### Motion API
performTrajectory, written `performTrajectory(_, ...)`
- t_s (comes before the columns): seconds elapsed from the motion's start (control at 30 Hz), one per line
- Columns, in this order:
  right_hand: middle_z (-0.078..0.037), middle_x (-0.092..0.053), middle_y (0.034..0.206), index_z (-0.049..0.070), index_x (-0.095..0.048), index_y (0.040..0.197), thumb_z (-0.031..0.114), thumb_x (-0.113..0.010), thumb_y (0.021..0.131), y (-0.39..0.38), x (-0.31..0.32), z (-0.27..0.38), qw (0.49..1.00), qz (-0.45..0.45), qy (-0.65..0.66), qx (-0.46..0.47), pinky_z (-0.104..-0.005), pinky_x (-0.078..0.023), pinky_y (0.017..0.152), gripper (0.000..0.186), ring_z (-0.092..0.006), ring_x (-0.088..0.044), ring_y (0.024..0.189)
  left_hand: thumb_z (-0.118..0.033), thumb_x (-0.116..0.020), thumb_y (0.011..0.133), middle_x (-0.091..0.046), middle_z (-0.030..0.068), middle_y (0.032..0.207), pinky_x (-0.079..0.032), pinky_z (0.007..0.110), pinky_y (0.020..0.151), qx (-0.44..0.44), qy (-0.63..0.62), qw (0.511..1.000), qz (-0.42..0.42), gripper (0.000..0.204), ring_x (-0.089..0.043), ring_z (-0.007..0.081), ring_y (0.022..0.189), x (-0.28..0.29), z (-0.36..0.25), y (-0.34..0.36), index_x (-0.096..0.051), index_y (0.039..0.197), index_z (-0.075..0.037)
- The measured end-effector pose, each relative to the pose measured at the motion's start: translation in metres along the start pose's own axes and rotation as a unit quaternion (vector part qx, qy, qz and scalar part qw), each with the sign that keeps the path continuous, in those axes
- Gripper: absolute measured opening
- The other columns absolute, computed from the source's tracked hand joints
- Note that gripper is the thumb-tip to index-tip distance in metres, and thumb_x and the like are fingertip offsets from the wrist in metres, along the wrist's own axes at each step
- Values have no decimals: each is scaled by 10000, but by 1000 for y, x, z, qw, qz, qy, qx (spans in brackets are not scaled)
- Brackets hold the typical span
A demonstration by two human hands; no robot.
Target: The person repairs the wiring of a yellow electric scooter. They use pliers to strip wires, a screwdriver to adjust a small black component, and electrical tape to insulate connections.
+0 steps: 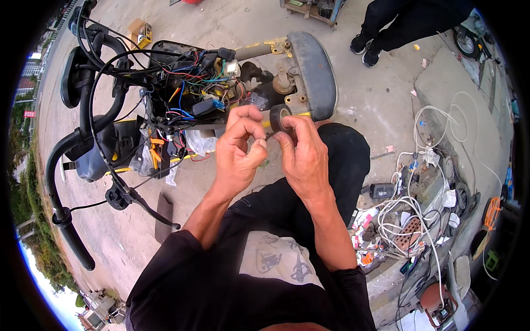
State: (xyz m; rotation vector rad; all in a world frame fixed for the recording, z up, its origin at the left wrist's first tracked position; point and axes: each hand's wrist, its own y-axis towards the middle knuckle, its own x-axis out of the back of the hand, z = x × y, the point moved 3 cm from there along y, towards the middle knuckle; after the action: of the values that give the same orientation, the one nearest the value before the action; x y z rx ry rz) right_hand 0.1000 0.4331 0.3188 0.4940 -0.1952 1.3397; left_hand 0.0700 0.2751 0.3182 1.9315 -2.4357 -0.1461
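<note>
A roll of black electrical tape [275,121] is gripped in my right hand [305,160], between the thumb and bent fingers. Close beside it, my left hand [238,157] is closed, its thumb and forefinger pinched together. A small dark bit shows between the two sets of fingertips, but what the left fingers pinch is too small to make out. Just beyond my hands stands a stripped electric scooter, its bundle of coloured wires [187,83] exposed. A dark blue-grey box with a light blue connector [207,106] lies among the wires, near my left hand.
Handlebars [69,201] with cables curve along the left. A dark seat [313,74] forms the scooter's far right end. Another person's legs [395,25] are at the top right. Tangled white cable [395,220], a perforated brick [408,231] and litter cover the ground at right.
</note>
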Motion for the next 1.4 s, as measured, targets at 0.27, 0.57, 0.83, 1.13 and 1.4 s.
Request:
performTrajectory(0.27, -148, -681, 1155, 38, -602, 1213, -4, -720, 939, 3, 9, 16, 998, 0, 3, 58, -463, -567, 796, 302, -400, -706, 997, 34, -595, 902, -530, 78, 1336, -408, 355, 1125, 5, -69, 998, 13, 106, -522, 164, 1217, 3, -19, -6, -599, 955, -57)
performTrajectory(0.57, -154, -692, 1105, 24, -634, 1172, 51, -737, 957, 6, 15, 35, 995, -61, -37, 69, -460, -566, 777, 239, -405, -709, 945, 86, -571, 948, -581, 162, 1409, -468, 437, 1164, -34, -70, 996, 39, 170, -598, 250, 1305, 0, -35, -7, -556, 1061, -39)
performTrajectory(0.83, -171, -691, 1101, 4, -636, 1155, 31, -704, 971, 4, 34, 51, 994, -64, -34, 77, -463, -565, 781, 198, -409, -705, 965, 102, -814, 885, -595, 216, 1402, -517, 408, 1132, -180, 37, 983, 26, 566, -623, 274, 1305, -16, -40, -8, -421, 1259, -60)
performTrajectory(1.13, -154, -710, 1112, 6, -670, 1149, 1, -758, 934, 2, 48, 69, 965, -110, -133, 197, -434, -596, 749, 232, -382, -729, 908, 68, -859, 836, -706, 147, 1166, -581, 366, 911, -296, 245, 923, 3, 500, -706, 264, 1044, -15, -67, 2, -683, 1296, -19)
performTrajectory(1.4, -149, -703, 1130, 10, -661, 1155, 3, -781, 892, 1, 53, 67, 968, -104, -133, 188, -424, -595, 813, 290, -363, -726, 982, 50, -817, 880, -728, 140, 987, -569, 363, 742, -345, 289, 892, -40, 210, -702, 280, 849, -22, -82, -2, -740, 1070, 0)
